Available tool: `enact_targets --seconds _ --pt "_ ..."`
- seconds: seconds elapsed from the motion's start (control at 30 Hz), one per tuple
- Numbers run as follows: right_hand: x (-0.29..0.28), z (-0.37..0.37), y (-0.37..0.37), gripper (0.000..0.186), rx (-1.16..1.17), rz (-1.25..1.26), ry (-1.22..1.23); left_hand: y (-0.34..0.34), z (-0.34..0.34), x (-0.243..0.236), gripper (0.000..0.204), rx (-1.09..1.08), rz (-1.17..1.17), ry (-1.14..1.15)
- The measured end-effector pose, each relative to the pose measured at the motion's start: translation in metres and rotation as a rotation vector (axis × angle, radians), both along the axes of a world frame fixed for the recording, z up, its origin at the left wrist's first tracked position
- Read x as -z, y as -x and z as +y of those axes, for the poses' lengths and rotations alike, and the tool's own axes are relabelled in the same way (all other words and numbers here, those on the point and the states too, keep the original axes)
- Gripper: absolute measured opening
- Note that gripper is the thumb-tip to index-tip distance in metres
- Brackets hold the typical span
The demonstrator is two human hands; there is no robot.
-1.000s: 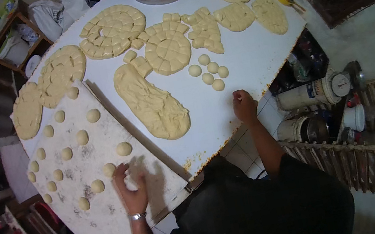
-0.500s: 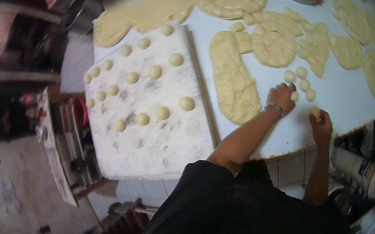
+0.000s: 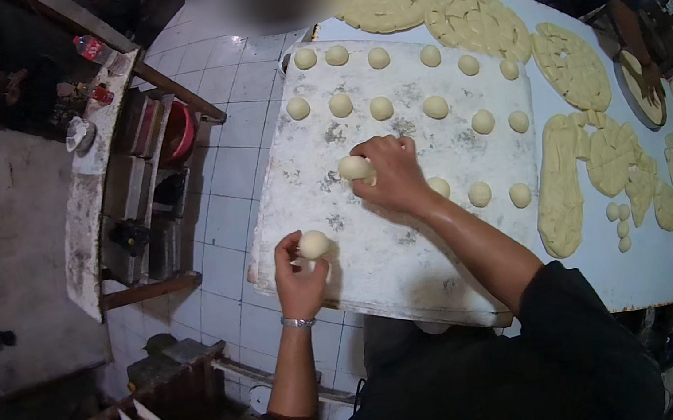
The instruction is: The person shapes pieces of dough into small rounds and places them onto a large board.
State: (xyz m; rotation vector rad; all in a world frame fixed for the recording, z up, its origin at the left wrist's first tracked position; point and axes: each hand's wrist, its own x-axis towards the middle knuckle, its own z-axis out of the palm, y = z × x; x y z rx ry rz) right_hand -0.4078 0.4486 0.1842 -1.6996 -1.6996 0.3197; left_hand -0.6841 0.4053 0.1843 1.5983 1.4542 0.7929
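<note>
My left hand (image 3: 300, 287), with a metal bracelet at its wrist, has its thumb and fingers curved around a pale dough ball (image 3: 313, 245) at the near left edge of a floured white board (image 3: 383, 269). Farther in, my right hand (image 3: 394, 180) grips another dough ball (image 3: 353, 168) between thumb and fingertips, just over or on the board; contact cannot be made out. Beyond my hands lie two spaced rows of dough balls (image 3: 381, 108). To the right of my right hand, partly behind its forearm, a shorter row includes a dough ball (image 3: 480, 194).
Right of the board, a white table (image 3: 592, 282) carries a long dough slab (image 3: 558, 189), cut dough rounds (image 3: 570, 65) and several small dough balls (image 3: 622, 229). A co-worker's hand (image 3: 649, 83) rests at a round pan (image 3: 632, 90). A shelf unit (image 3: 96, 198) stands left across tiled floor.
Both hands have moved left from the table to the board, each with a dough ball. My view has turned left too. The balls on the board now include those at my hands.
</note>
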Motion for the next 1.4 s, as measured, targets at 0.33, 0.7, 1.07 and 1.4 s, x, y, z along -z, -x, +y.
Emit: enact_targets --seconds 0.33,0.7,1.07,1.4 --pt "-0.015 -0.071 0.004 0.056 0.143 -0.108 0.118 -0.025 0.187 0.042 0.042 0.25 0.45 -0.314" --pt "0.09 -0.563 -0.284 0.069 1.617 0.457 0.286 -0.182 -0.026 -0.017 0.059 0.451 0.224 -0.232" --pt "0.112 -0.542 -0.483 0.073 1.047 -0.103 0.413 -0.661 -0.306 0.104 0.077 1.172 0.376 -0.305" --pt "0.088 -0.537 -0.436 0.043 0.934 -0.163 0.284 -0.547 -0.344 0.054 0.048 1.073 -0.052 -0.009"
